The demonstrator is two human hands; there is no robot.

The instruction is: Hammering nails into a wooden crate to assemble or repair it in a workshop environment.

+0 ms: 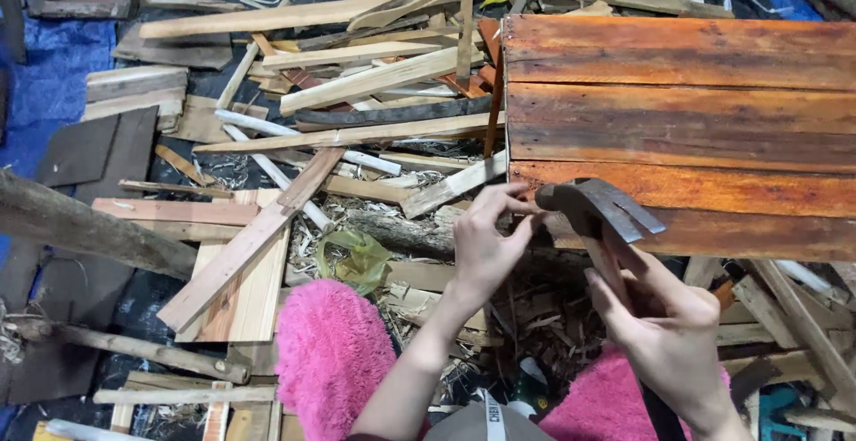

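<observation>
Hammer (pixel 596 205) gripped in right hand (pixel 664 329), head above; left hand (pixel 486 245) beside it pinches, perhaps a nail, against board (pixel 695 129).

Claw hammer (pixel 596 214), dark metal head, against reddish plank panel (pixel 682 129) edge

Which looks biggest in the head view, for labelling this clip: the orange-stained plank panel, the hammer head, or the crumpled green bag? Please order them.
1. Orange-stained plank panel, by far the largest.
2. Hammer head, held by the right hand at the panel's edge.
3. Crumpled green bag.
The last two look close; the hammer head is nearer the camera, so that order is unsure.
</observation>
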